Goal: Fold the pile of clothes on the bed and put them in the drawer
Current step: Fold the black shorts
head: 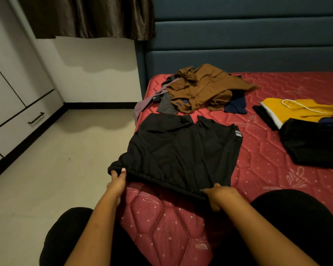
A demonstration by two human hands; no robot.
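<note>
Seated at the corner of a red quilted mattress (pixel 261 162), a person holds a black garment (pixel 181 150) by its near hem. Left hand (pixel 116 182) pinches the left corner, thumb on top, fingers curled beneath; right hand (pixel 217 195) grips the right corner, fingers tucked under the cloth. The garment's far end lies flat on the mattress. Beyond it sits an unfolded pile topped by a brown shirt (pixel 206 89); folded pieces (pixel 306 129) lie to the right. White drawers (pixel 25 120) stand across the floor.
</note>
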